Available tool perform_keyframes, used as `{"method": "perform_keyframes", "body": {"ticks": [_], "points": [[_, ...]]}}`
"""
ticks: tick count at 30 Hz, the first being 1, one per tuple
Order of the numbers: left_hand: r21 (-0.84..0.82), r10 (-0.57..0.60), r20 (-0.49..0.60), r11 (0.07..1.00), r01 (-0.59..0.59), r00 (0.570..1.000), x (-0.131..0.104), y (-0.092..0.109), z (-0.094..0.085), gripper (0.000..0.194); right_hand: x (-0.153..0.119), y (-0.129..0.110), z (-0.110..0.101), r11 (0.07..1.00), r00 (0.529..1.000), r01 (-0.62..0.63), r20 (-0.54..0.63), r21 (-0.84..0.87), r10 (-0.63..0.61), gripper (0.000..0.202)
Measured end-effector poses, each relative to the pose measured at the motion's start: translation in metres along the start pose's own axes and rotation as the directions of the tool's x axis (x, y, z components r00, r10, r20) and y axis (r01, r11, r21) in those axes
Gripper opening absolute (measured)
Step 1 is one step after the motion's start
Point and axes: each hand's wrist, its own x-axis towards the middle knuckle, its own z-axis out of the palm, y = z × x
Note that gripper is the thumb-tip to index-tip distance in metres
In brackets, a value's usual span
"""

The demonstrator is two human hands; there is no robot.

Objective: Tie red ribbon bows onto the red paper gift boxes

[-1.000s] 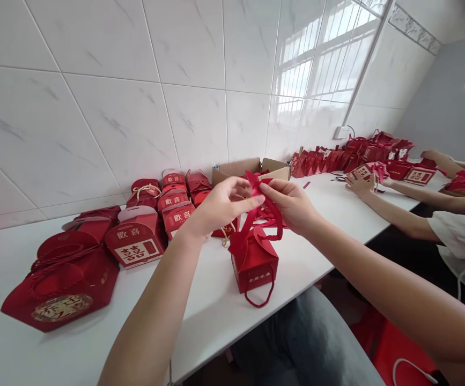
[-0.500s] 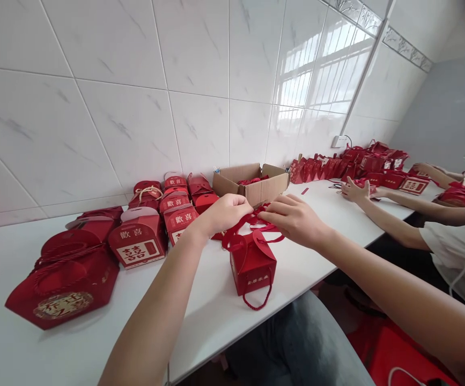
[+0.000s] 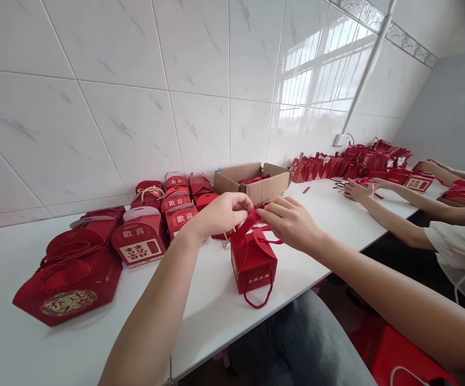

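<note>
Red fabric ribbon (image 3: 249, 222) pinched by left hand (image 3: 224, 215) and right hand (image 3: 294, 222), above small red cardboard box (image 3: 256, 265); box set upright on white tabletop (image 3: 210, 303), at six o'clock from open brown cardboard carton (image 3: 270, 190).

The scene is evenly and brightly lit by cool daylight. A barred window is mirrored as strong glare in the glossy wall tiles (image 3: 304, 80), where the highlights are washed nearly to white. Soft, pale shadows are cast on the white table (image 3: 204, 319), notably beneath the large red box (image 3: 85, 268); the space below the tabletop is left dark, and the jeans (image 3: 316, 343) are dimly rendered. The forearms (image 3: 393, 295) are stretched by wide-angle distortion, and the upper right corner is darkened. Lettering on the small red box (image 3: 254, 262) is slightly softened. The ribbon (image 3: 244, 229) is partly hidden at the fingertips, where its path cannot be traced with confidence.
</note>
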Motion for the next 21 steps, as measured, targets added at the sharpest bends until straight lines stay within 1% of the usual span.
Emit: {"method": "perform_keyframes", "body": {"ticks": [5,9,11,13,14,15,16,17,19,21], "points": [[0.032,0.045,-0.091,0.999,-0.042,0.995,0.0,-0.001,0.002,0.012,-0.002,-0.002,0.0,0.999,1.0,-0.022,-0.004,0.027,0.023,0.032],[0.055,0.061,-0.148,0.997,-0.054,0.987,0.001,-0.002,0.004,0.013,-0.002,-0.001,0.003,0.996,0.999,-0.047,-0.009,0.078,0.048,0.03],[0.079,0.068,-0.164,0.995,-0.055,0.984,0.002,-0.003,0.004,0.013,-0.002,-0.002,0.005,0.987,0.996,-0.082,-0.024,0.138,0.086,0.028],[0.111,0.075,-0.175,0.992,-0.056,0.982,0.002,-0.004,0.003,0.013,-0.002,-0.004,0.007,0.954,0.983,-0.158,-0.047,0.256,0.176,0.026],[0.128,0.08,-0.186,0.99,-0.057,0.979,0.002,-0.004,0.002,0.013,-0.003,-0.005,0.007,0.916,0.969,-0.21,-0.054,0.342,0.243,0.024],[0.143,0.087,-0.2,0.988,-0.058,0.976,0.001,-0.003,0.0,0.013,-0.003,-0.006,0.007,0.858,0.945,-0.27,-0.05,0.438,0.322,0.023],[0.158,0.093,-0.217,0.986,-0.059,0.972,0.0,-0.003,-0.002,0.013,-0.004,-0.008,0.007,0.778,0.912,-0.331,-0.031,0.534,0.409,0.022],[0.173,0.099,-0.233,0.983,-0.059,0.967,-0.001,-0.002,-0.004,0.013,-0.006,-0.009,0.007,0.681,0.869,-0.391,0.005,0.619,0.494,0.021],[0.213,0.105,-0.253,0.976,-0.05,0.962,-0.004,-0.001,-0.01,0.013,-0.009,-0.01,0.007,0.474,0.767,-0.49,0.103,0.732,0.633,0.02],[0.282,0.107,-0.26,0.959,-0.03,0.96,-0.008,0.0,-0.017,0.012,-0.014,-0.01,0.007,0.279,0.662,-0.548,0.204,0.789,0.721,0.022]]}}
